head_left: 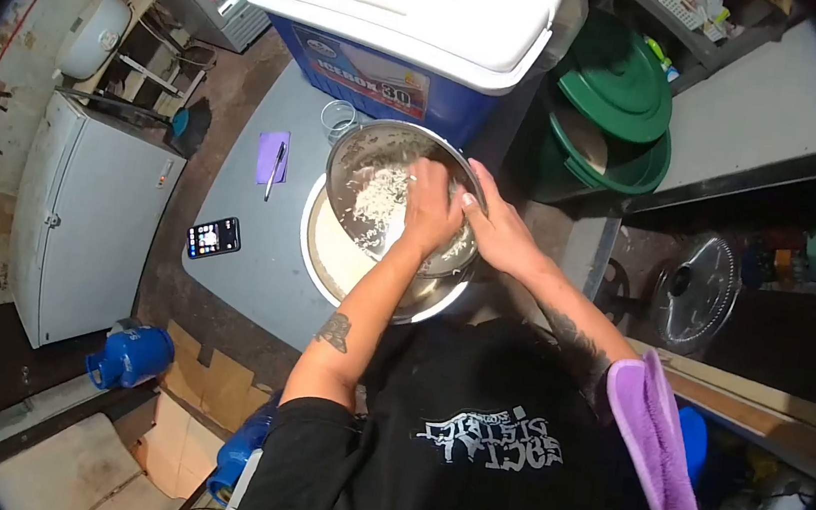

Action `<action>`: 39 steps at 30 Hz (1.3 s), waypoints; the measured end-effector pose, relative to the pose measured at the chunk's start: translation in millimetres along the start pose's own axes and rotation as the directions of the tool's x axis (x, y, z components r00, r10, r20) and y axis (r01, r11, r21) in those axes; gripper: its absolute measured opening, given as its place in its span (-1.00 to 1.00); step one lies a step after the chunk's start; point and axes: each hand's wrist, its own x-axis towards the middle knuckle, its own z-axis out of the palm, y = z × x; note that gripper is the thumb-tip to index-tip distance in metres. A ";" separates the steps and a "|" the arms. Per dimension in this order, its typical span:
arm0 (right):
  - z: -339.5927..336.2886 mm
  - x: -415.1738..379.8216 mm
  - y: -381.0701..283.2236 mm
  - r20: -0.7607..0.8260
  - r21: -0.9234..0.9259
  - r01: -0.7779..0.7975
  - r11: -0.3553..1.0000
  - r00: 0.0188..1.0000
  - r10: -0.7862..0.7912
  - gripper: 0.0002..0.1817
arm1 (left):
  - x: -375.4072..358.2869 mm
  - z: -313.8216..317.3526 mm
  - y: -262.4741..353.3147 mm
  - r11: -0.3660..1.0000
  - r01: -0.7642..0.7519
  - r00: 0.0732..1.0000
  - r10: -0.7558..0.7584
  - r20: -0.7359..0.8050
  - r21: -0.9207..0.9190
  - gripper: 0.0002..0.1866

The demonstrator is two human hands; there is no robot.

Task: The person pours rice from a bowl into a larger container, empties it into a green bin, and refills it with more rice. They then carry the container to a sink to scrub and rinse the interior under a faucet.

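Observation:
A metal bowl [350,163] is tilted over a wider basin [311,259], with wet white rice grains [380,194] spread on its inside. My left hand [431,202] reaches into the bowl, fingers curled down among the grains, and its fingertips are hidden. At the bowl's right side, my right hand [504,228] grips the rim, thumb over the edge. Pale, cloudy contents [339,259] show in the basin below, partly covered by the bowl.
A blue cooler [465,110] with a white lid stands behind the bowl on the grey table [254,283]. A clear glass [339,118], a pen [276,169] on a purple pad [267,153] and a phone [214,238] lie leftward. A green lidded bin [628,174] is at right.

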 end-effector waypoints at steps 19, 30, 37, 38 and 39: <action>-43.1 13.4 -5.8 0.037 -0.132 0.325 0.937 0.946 -0.323 -0.20 | -12.4 -2.8 3.9 0.992 0.111 0.991 -0.115 -0.071 -0.055 -0.68; -50.9 15.6 -5.5 0.094 -0.139 0.406 0.903 0.914 -0.396 -0.16 | -22.0 9.0 15.3 0.982 -0.167 0.954 0.183 0.236 -0.088 -0.70; -63.4 16.0 -8.2 0.081 -0.094 0.273 0.958 0.961 -0.266 -0.19 | -8.1 -59.5 21.1 0.951 -0.227 0.965 0.191 0.180 0.208 -0.65; -64.3 16.2 -11.7 0.096 -0.105 0.273 0.956 0.960 -0.264 -0.19 | 5.3 -70.3 28.6 0.948 -0.250 0.967 0.233 0.107 0.199 -0.63; -65.0 15.3 -13.9 0.110 -0.118 0.273 0.955 0.959 -0.261 -0.19 | 16.9 -82.7 32.0 0.913 -0.264 0.964 0.246 0.097 0.311 -0.68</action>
